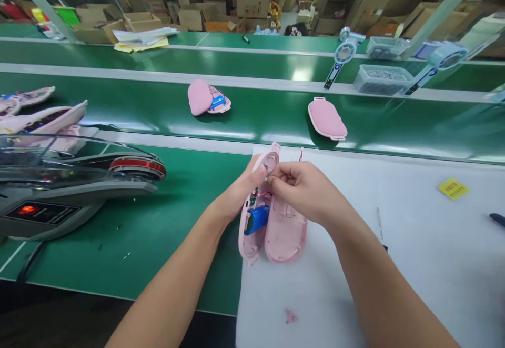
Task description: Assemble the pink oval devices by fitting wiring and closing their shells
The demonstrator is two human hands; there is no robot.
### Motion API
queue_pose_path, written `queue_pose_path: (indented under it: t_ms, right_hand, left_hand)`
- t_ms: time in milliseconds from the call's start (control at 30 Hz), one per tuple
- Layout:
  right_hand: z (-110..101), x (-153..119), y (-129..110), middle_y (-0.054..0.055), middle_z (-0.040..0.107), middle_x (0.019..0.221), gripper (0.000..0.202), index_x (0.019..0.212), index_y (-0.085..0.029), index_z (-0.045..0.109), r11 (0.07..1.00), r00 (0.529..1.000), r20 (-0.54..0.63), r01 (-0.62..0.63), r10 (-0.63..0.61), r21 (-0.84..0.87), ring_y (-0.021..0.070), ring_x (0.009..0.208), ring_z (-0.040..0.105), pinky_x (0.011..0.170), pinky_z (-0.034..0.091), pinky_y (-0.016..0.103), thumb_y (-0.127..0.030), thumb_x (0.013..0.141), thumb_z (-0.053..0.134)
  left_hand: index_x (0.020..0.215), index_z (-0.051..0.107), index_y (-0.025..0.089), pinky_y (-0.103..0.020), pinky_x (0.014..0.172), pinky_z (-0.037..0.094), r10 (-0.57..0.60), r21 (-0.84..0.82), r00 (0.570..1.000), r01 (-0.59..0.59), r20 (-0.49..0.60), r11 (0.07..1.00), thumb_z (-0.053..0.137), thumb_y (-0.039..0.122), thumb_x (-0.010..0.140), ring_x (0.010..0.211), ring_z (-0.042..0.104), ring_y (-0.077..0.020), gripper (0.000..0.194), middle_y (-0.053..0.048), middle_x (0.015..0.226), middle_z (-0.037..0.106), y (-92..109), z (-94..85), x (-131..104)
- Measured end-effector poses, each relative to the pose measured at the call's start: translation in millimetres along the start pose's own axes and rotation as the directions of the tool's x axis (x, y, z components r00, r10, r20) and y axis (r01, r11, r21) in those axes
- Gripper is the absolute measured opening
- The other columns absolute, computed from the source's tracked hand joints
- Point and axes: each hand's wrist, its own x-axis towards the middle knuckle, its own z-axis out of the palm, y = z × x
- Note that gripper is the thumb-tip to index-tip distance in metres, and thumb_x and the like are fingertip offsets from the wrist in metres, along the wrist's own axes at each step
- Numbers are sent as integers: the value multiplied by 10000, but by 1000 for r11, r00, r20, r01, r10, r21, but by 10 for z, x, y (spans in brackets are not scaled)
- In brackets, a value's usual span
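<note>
My left hand [246, 185] is closed around the upper part of a pink shell half [246, 242], which is tilted on its edge. Inside that half sit a blue battery [257, 219] and a green circuit board [253, 199]. Against it on the right leans the other pink shell half [287, 237], its hollow side facing up. Over the top of the two halves, my right hand [298, 182] pinches at something small by the thin red wires [265, 194]; the fingers hide what it is. A small pink piece [290, 316] lies nearer to me.
White sheet [426, 264] under the work holds a thin screwdriver [381, 227] and a yellow label [453, 188]. At left stands a grey machine [87, 200]. Across the green belt [260, 119] lie pink units [326, 119]; behind are handheld fans [344, 53] and a screw tub [382, 80].
</note>
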Motion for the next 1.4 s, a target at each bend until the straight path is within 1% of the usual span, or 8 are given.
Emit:
queue_pose_path:
  t_ms: [167, 300, 400, 600, 767, 1000, 1267, 1400]
  right_hand:
    - [-55, -29, -27, -19, 566, 607, 153, 670, -180, 613, 997, 1000, 16, -11, 10, 81, 105, 515, 489, 481, 369, 219, -256, 764, 519]
    - [-233, -64, 27, 2, 590, 689, 266, 859, -201, 659, 998, 912, -408, -55, 36, -34, 124, 536, 497, 508, 375, 254, -435, 813, 541]
    - [-317, 8, 168, 45, 586, 763, 408, 952, -179, 659, 977, 855, -514, -162, 69, -139, 181, 656, 527, 603, 386, 311, -539, 808, 534]
    - [-233, 171, 292, 15, 598, 786, 212, 706, -192, 635, 999, 923, -384, 8, -20, -35, 158, 736, 519, 710, 398, 301, -371, 792, 562]
    - [-193, 87, 164, 4, 640, 732, 237, 846, -182, 645, 976, 968, -245, 101, -52, 192, 130, 663, 568, 618, 443, 254, -404, 773, 611]
    - [-158, -23, 62, -34, 571, 595, 248, 756, -173, 637, 905, 999, -31, 3, 12, 426, 57, 454, 427, 432, 327, 197, -413, 746, 701]
    - [-186, -71, 60, -7, 588, 582, 281, 763, -170, 672, 906, 977, 208, -44, -49, 421, 67, 502, 471, 439, 320, 177, -431, 846, 609]
    - [-126, -111, -9, -20, 553, 552, 232, 726, -169, 657, 943, 982, 184, -108, 51, 314, 73, 502, 476, 442, 344, 171, -356, 848, 593]
  left_hand:
    - [1211, 561, 156, -341, 919, 445, -23, -93, 999, 27, 46, 995, 704, 543, 723, 1038, 622, -268, 640, -80, 1035, 690, -3, -7, -22]
    - [1105, 620, 91, -414, 942, 449, -113, -201, 989, 131, 101, 971, 634, 584, 760, 1040, 627, -317, 602, -134, 999, 708, -28, -34, -12]
    - [1113, 621, 92, -445, 965, 435, -107, -226, 990, 125, 89, 966, 642, 547, 768, 1054, 623, -333, 572, -141, 1032, 707, -16, -25, -3]
    - [1215, 574, 65, -462, 1017, 391, -78, -255, 985, 117, 157, 960, 645, 513, 775, 1137, 578, -349, 633, -168, 1113, 683, 2, 25, 13]
    - [1153, 616, 82, -450, 1031, 375, -70, -251, 986, 106, 151, 962, 639, 523, 778, 1112, 597, -334, 579, -146, 1078, 698, -38, -12, 29]
    - [946, 663, 77, -441, 920, 459, -66, -214, 994, 83, 87, 973, 707, 567, 681, 956, 656, -337, 559, -136, 892, 724, -56, -64, 45]
    - [898, 635, 88, -378, 764, 511, -92, -155, 991, 105, 93, 982, 685, 639, 656, 886, 660, -321, 604, -119, 810, 701, 4, -14, 3]
    - [908, 625, 96, -364, 724, 513, -111, -124, 991, 119, 73, 985, 656, 652, 682, 857, 663, -305, 600, -111, 795, 693, -8, 17, -30]
